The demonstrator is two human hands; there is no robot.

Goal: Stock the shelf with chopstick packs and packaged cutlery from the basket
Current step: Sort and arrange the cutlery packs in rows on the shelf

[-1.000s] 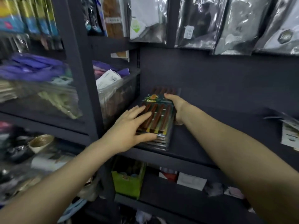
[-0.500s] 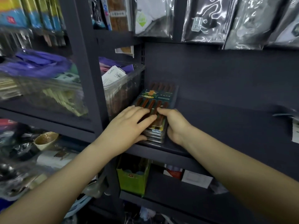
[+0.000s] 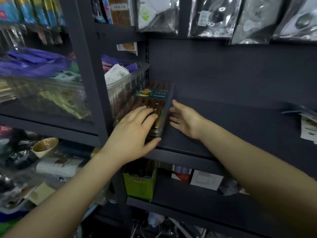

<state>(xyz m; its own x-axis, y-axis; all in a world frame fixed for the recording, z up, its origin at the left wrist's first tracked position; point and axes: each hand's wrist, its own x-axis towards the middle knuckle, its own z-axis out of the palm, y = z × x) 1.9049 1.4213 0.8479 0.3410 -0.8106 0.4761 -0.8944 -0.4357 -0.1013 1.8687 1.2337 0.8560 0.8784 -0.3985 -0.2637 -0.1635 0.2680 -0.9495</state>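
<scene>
A stack of chopstick packs (image 3: 154, 98), dark green card with brown sticks under clear plastic, lies at the left end of the dark shelf (image 3: 231, 127). My left hand (image 3: 132, 134) rests flat on the near end of the top pack, fingers spread and thumb along the stack's front edge. Just right of the stack, my right hand (image 3: 185, 119) is open with the palm facing the stack's side, a small gap between them. No basket is in view.
A clear plastic bin (image 3: 123, 86) with labelled goods stands against the stack's left side. Bagged goods (image 3: 212, 16) hang above the shelf. Tagged items (image 3: 308, 126) lie at the shelf's right end. A green box (image 3: 139, 184) and white boxes (image 3: 205, 180) sit on the shelf below.
My right hand has come off the top of the stack and moved to its right side, open. My left hand has stayed on the packs. The view has shifted slightly.
</scene>
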